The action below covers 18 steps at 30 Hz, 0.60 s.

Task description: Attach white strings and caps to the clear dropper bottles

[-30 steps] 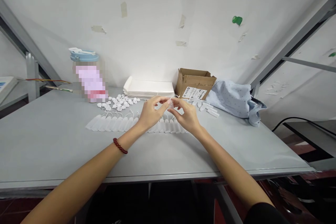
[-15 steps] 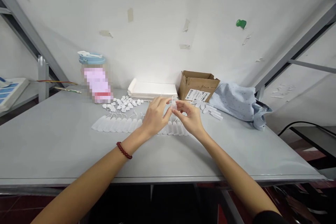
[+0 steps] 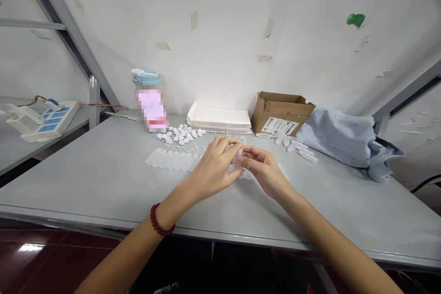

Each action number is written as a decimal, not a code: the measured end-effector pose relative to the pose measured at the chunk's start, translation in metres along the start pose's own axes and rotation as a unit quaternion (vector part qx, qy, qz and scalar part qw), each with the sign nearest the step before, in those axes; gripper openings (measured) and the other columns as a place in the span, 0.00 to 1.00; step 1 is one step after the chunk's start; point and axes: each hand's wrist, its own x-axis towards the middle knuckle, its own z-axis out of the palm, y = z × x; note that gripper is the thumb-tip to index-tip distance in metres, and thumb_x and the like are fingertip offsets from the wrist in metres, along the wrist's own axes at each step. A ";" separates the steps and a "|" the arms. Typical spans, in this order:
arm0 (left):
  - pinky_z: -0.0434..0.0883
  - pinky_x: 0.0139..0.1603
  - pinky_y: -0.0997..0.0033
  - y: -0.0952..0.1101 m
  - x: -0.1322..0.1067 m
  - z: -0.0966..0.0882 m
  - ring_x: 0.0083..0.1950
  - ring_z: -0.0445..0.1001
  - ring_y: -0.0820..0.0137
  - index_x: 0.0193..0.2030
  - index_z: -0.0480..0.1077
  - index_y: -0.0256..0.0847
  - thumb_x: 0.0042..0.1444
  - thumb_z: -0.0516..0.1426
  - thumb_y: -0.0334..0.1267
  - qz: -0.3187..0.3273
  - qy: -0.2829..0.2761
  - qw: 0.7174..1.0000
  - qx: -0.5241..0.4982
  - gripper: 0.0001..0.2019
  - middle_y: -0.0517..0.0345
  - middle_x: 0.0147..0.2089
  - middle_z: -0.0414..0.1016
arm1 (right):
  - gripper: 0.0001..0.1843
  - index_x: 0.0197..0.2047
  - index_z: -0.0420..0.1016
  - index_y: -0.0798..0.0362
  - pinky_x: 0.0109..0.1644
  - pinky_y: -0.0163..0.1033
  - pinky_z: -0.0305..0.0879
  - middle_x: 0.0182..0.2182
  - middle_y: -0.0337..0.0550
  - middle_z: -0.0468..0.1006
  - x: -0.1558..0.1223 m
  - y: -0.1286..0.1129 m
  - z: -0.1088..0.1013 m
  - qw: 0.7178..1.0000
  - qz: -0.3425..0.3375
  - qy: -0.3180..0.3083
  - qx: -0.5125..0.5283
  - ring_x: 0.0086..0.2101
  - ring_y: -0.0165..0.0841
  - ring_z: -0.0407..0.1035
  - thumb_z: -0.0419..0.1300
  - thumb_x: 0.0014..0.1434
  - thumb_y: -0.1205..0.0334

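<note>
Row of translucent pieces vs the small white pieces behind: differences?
The translucent pieces are elongated; the small white pieces are stubbier and look opaque. The translucent pieces lie side by side in a row; the small white pieces sit scattered in a loose cluster. Both are on the grey table.

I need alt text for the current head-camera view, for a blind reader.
A person's right hand holds a small translucent piece, the left hand close beside it, above a gray table. A row of translucent tags lies partly behind the hands; farther back are small white pieces, a white stack, a cardboard box and blue cloth.
</note>
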 end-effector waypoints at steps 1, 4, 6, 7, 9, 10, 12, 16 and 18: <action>0.66 0.55 0.55 0.000 -0.006 -0.003 0.56 0.62 0.58 0.57 0.63 0.41 0.54 0.59 0.34 -0.003 -0.005 1.000 0.008 0.22 0.48 0.55 0.65 | 0.12 0.40 0.75 0.53 0.44 0.40 0.68 0.33 0.43 0.80 -0.001 0.002 0.002 1.000 0.009 -0.019 0.009 0.38 0.36 0.75 0.65 0.49 0.65; 0.65 0.55 0.54 0.000 -0.024 -0.010 0.57 0.61 0.58 0.58 0.60 0.41 0.55 0.59 0.36 0.002 -0.009 0.999 0.040 0.24 0.47 0.55 0.65 | 0.13 0.43 0.74 0.53 0.48 0.42 0.67 0.35 0.44 0.81 -0.004 0.009 0.007 0.996 0.037 -0.075 0.037 0.40 0.35 0.76 0.64 0.52 0.64; 0.65 0.55 0.54 0.000 -0.033 -0.013 0.57 0.61 0.57 0.58 0.60 0.41 0.56 0.59 0.37 0.006 -0.010 0.998 0.062 0.23 0.47 0.55 0.65 | 0.13 0.44 0.74 0.53 0.50 0.43 0.66 0.37 0.45 0.81 -0.005 0.012 0.009 0.992 0.050 -0.103 0.052 0.41 0.35 0.76 0.63 0.54 0.63; 0.65 0.54 0.55 0.000 -0.037 -0.015 0.56 0.62 0.57 0.58 0.60 0.41 0.56 0.58 0.37 0.007 -0.011 0.997 0.070 0.23 0.47 0.55 0.65 | 0.13 0.44 0.74 0.53 0.51 0.43 0.66 0.37 0.45 0.81 -0.006 0.012 0.011 0.991 0.053 -0.113 0.057 0.41 0.36 0.76 0.63 0.54 0.63; 0.65 0.54 0.54 0.001 -0.042 -0.017 0.56 0.62 0.57 0.58 0.60 0.42 0.57 0.58 0.38 0.012 -0.013 0.996 0.084 0.22 0.47 0.54 0.66 | 0.12 0.42 0.74 0.53 0.51 0.44 0.66 0.37 0.45 0.81 -0.008 0.012 0.014 0.988 0.061 -0.124 0.064 0.42 0.36 0.76 0.64 0.53 0.63; 0.65 0.54 0.53 0.002 -0.044 -0.018 0.56 0.63 0.56 0.58 0.59 0.42 0.57 0.58 0.38 0.016 -0.013 0.996 0.090 0.22 0.47 0.54 0.66 | 0.11 0.41 0.74 0.53 0.51 0.45 0.67 0.37 0.44 0.81 -0.009 0.012 0.015 0.987 0.065 -0.128 0.066 0.42 0.37 0.76 0.64 0.53 0.63; 0.64 0.54 0.53 0.003 -0.049 -0.020 0.56 0.63 0.56 0.59 0.58 0.43 0.57 0.57 0.38 0.025 -0.014 0.995 0.099 0.23 0.47 0.54 0.67 | 0.11 0.40 0.73 0.53 0.52 0.46 0.67 0.36 0.43 0.81 -0.011 0.011 0.017 0.985 0.075 -0.140 0.069 0.42 0.37 0.76 0.65 0.52 0.63; 0.64 0.54 0.55 0.001 -0.061 -0.030 0.55 0.63 0.57 0.58 0.60 0.42 0.56 0.58 0.38 0.033 -0.039 0.993 0.110 0.22 0.48 0.52 0.68 | 0.13 0.42 0.74 0.53 0.55 0.48 0.65 0.39 0.44 0.81 -0.012 0.014 0.018 0.977 0.090 -0.191 0.039 0.43 0.36 0.75 0.64 0.52 0.63; 0.64 0.54 0.56 -0.004 -0.069 -0.038 0.55 0.63 0.57 0.57 0.61 0.42 0.55 0.58 0.38 0.018 -0.057 0.991 0.119 0.22 0.49 0.52 0.69 | 0.14 0.43 0.74 0.53 0.55 0.49 0.65 0.41 0.45 0.80 -0.012 0.016 0.017 0.977 0.092 -0.191 0.010 0.44 0.37 0.75 0.65 0.51 0.63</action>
